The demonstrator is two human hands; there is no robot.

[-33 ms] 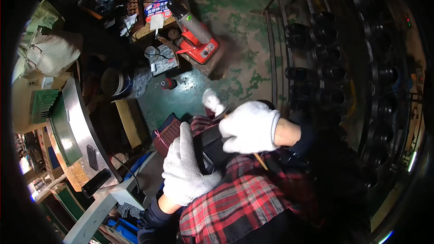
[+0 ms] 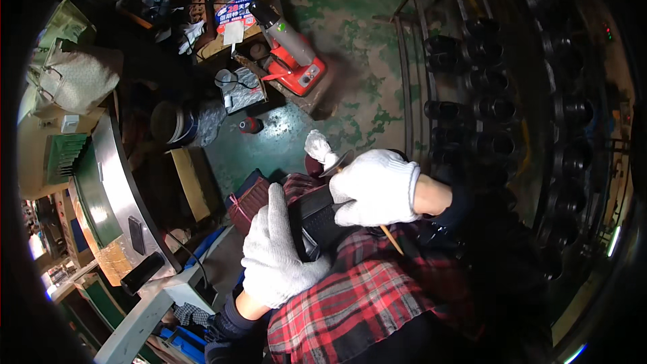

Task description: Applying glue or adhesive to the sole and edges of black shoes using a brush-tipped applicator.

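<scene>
On my lap lies a black, leather-like item (image 2: pixel 315 212), apparently a shoe or boot, partly hidden by both hands. My left hand (image 2: pixel 275 256), in a white knitted glove, grips its left side with the fingers stretched along it and the thumb below. Over its right end, my gloved right hand (image 2: pixel 377 189) is closed around a thin wooden stick (image 2: pixel 391 239). The stick's lower end sticks out below the fist. Beyond the knuckles shows a dark, flat, rounded piece (image 2: pixel 340 163), close to a crumpled white wad (image 2: pixel 321 147). Whether these two join the stick is unclear.
A red-and-grey machine (image 2: pixel 293 54) stands ahead on the floor, near a cluttered board (image 2: pixel 229 7). A red-and-black can (image 2: pixel 251 125) lies closer. Racks of black footwear (image 2: pixel 472 108) line the right. A metal-edged bench (image 2: pixel 125 182) bearing a phone (image 2: pixel 137 234) stands left.
My right hand has shifted slightly right with the stick. The white wad and dark rounded piece have moved a little right too. My left hand looks the same.
</scene>
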